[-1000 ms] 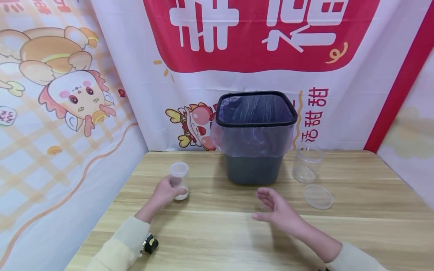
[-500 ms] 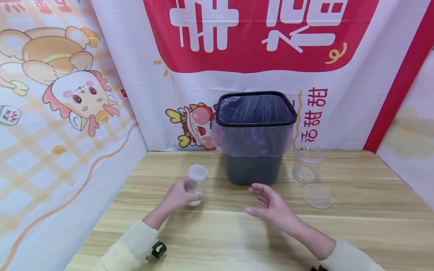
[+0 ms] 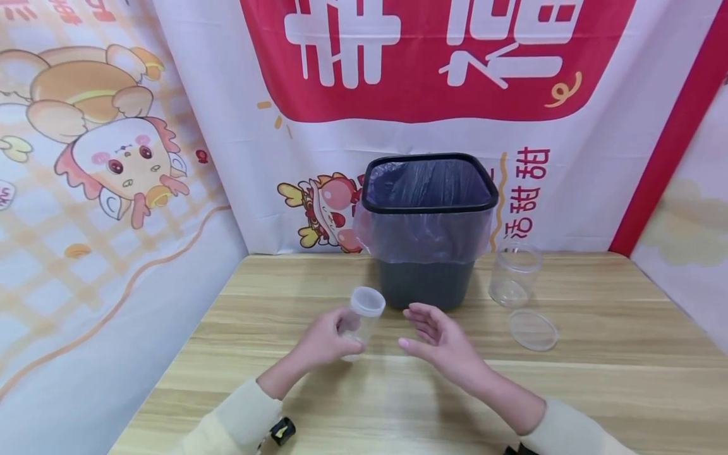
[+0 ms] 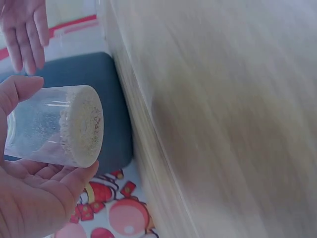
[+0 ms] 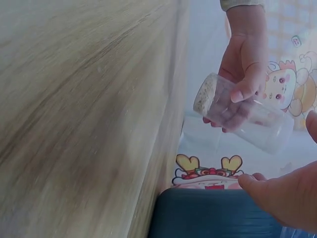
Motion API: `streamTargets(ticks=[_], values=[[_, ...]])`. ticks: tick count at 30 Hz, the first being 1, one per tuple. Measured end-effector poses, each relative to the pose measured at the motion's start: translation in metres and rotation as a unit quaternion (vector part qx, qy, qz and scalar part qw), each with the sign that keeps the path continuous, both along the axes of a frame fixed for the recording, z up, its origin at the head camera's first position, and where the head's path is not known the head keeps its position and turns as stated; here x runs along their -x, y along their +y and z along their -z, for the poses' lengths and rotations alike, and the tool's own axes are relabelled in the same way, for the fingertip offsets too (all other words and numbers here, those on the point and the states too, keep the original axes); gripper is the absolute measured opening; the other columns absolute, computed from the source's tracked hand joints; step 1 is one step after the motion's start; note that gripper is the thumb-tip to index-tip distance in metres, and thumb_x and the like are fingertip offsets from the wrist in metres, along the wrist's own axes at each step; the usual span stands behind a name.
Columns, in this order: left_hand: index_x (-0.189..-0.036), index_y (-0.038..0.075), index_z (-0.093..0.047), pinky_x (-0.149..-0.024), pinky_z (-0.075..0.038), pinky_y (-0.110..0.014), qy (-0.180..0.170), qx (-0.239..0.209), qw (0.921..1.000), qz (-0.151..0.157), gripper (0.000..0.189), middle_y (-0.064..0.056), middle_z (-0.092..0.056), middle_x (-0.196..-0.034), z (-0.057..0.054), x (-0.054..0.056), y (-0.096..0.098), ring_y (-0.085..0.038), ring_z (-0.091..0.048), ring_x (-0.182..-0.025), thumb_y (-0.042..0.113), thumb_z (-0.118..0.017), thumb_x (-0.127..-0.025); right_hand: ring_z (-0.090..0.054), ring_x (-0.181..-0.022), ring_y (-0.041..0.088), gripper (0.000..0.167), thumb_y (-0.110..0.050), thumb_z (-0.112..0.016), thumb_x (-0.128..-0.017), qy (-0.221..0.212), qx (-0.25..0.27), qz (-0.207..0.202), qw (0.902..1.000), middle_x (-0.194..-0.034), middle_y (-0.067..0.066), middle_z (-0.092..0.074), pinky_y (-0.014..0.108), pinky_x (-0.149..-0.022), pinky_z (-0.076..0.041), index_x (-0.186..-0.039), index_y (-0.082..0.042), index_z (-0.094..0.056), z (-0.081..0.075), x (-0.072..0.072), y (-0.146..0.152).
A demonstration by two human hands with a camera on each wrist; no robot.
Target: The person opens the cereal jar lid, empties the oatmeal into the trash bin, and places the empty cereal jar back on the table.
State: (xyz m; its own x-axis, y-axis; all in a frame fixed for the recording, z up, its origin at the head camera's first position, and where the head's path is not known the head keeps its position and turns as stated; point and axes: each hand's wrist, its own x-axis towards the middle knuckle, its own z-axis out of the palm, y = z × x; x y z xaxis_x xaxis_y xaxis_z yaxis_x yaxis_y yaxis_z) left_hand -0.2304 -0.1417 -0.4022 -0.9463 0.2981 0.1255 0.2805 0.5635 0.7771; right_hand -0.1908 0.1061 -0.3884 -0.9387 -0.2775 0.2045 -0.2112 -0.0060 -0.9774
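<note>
1. Currently, jar (image 3: 366, 325) sits in the left hand (image 3: 328, 341), fingers and thumb clamped round its body.
2. Long axis tilted off upright; cap (image 3: 368, 301) leans toward the right hand (image 3: 446, 347).
3. Right hand: just beside jar, fingers and thumb apart, nothing held.
4. Bin (image 3: 425, 281) stands beyond both hands.

Bright, diffuse light; soft shadows towards the pale wood-grained tabletop's (image 3: 387, 411) near edge; wrist views dimmer, hazier.
</note>
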Motion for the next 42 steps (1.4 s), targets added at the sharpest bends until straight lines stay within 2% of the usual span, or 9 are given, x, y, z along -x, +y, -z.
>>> streamTargets(ticks=[6,10,14,18,26,35,42], values=[[-0.115,0.002,-0.064,-0.081,-0.052,-0.037,0.037,0.023,0.9988,0.021,0.056,-0.006,-0.067,-0.101,-0.002,-0.009,0.014,-0.020,-0.061,-0.093,0.022,-0.082,-0.066,-0.047,-0.127,0.035,0.057,0.003,-0.070,-0.085,-0.006,0.028,0.013,0.9995,-0.134,0.025,-0.052,0.043,-0.107,-0.036,-0.135,0.010,-0.042,-0.002,-0.001,-0.005],[-0.116,0.004,-0.064,-0.079,-0.052,-0.034,0.046,0.018,0.9982,0.035,0.056,-0.004,-0.067,-0.100,-0.004,-0.014,0.021,-0.017,-0.061,-0.091,0.023,-0.082,-0.066,-0.048,-0.125,0.035,0.055,0.006,-0.067,-0.086,-0.021,0.052,0.030,0.9980,-0.131,0.025,-0.053,0.036,-0.103,-0.041,-0.134,0.010,-0.042,-0.004,-0.003,-0.009],[-0.114,0.004,-0.065,-0.079,-0.052,-0.032,0.058,0.016,0.9972,0.044,0.054,-0.005,-0.067,-0.099,-0.005,-0.017,0.028,-0.016,-0.061,-0.090,0.024,-0.082,-0.067,-0.053,-0.118,0.030,0.054,0.007,-0.066,-0.086,-0.049,0.075,0.044,0.9950,-0.125,0.021,-0.055,0.028,-0.093,-0.048,-0.134,0.009,-0.042,-0.006,-0.007,-0.014],[-0.114,0.005,-0.066,-0.080,-0.052,-0.031,0.073,0.026,0.9959,0.047,0.054,-0.005,-0.067,-0.102,-0.004,-0.020,0.035,-0.015,-0.061,-0.091,0.026,-0.083,-0.067,-0.057,-0.114,0.024,0.051,0.004,-0.065,-0.087,-0.064,0.092,0.054,0.9922,-0.121,0.019,-0.058,0.026,-0.089,-0.050,-0.133,0.007,-0.044,-0.009,-0.011,-0.017],[-0.113,0.008,-0.065,-0.080,-0.052,-0.031,0.096,0.067,0.9923,0.039,0.052,0.000,-0.065,-0.100,-0.008,-0.027,0.047,-0.014,-0.060,-0.091,0.031,-0.084,-0.070,-0.058,-0.107,0.012,0.045,-0.001,-0.064,-0.089,-0.086,0.117,0.088,0.9855,-0.121,0.017,-0.059,0.021,-0.090,-0.047,-0.130,0.008,-0.045,-0.011,-0.012,-0.021],[-0.110,0.006,-0.065,-0.076,-0.052,-0.029,0.169,0.109,0.9791,0.029,0.053,0.001,-0.063,-0.095,-0.008,-0.032,0.054,-0.013,-0.058,-0.084,0.037,-0.084,-0.071,-0.056,-0.102,0.014,0.045,-0.009,-0.063,-0.092,-0.096,0.108,0.117,0.9825,-0.116,0.013,-0.059,0.023,-0.089,-0.045,-0.130,0.009,-0.046,-0.012,-0.013,-0.022],[-0.107,0.006,-0.065,-0.068,-0.050,-0.025,0.206,0.126,0.9700,0.026,0.053,0.003,-0.060,-0.088,-0.006,-0.034,0.057,-0.012,-0.055,-0.077,0.039,-0.083,-0.071,-0.055,-0.098,0.014,0.044,-0.013,-0.062,-0.094,-0.112,0.121,0.115,0.9796,-0.112,0.010,-0.059,0.024,-0.086,-0.046,-0.130,0.009,-0.046,-0.011,-0.013,-0.020]])
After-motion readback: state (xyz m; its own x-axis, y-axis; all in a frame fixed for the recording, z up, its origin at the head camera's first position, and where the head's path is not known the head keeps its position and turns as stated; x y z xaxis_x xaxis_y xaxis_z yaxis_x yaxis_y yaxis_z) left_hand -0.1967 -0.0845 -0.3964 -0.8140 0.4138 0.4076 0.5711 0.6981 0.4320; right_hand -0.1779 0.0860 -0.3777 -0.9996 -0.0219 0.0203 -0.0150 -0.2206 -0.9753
